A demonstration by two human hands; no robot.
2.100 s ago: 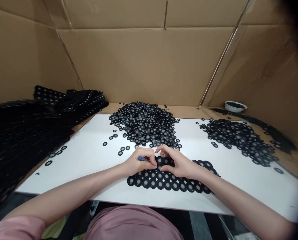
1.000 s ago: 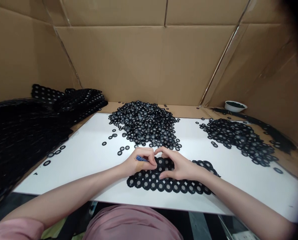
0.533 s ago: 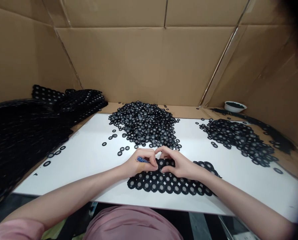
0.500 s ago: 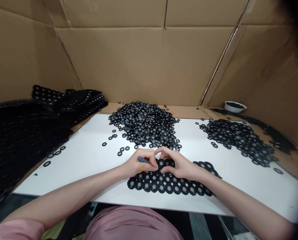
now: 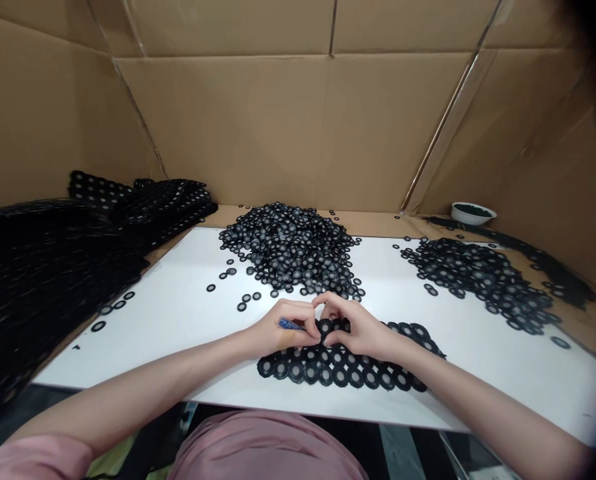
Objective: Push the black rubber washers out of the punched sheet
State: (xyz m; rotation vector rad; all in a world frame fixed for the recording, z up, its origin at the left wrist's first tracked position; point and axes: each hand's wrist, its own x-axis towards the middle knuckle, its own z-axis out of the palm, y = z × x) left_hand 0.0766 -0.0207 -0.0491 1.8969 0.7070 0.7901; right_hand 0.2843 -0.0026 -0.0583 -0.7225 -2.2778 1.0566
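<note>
Mat [image 5: 325, 375] on board [image 5: 228, 390], near side: left hand [image 5: 271, 333] closed around a blue stick [image 5: 290, 325]; right hand [image 5: 363, 331] half curled over the mat, whether gripping cannot be told.

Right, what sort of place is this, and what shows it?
Probably a small-parts handwork station: loose round black pieces heaped on a white tabletop, a panel of joined ones near the front, and cardboard walls behind.

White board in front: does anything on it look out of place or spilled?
A few stray black rings lie along the left edge of the white board, well apart from the central heap. They look spilled, though they could be set aside.
</note>
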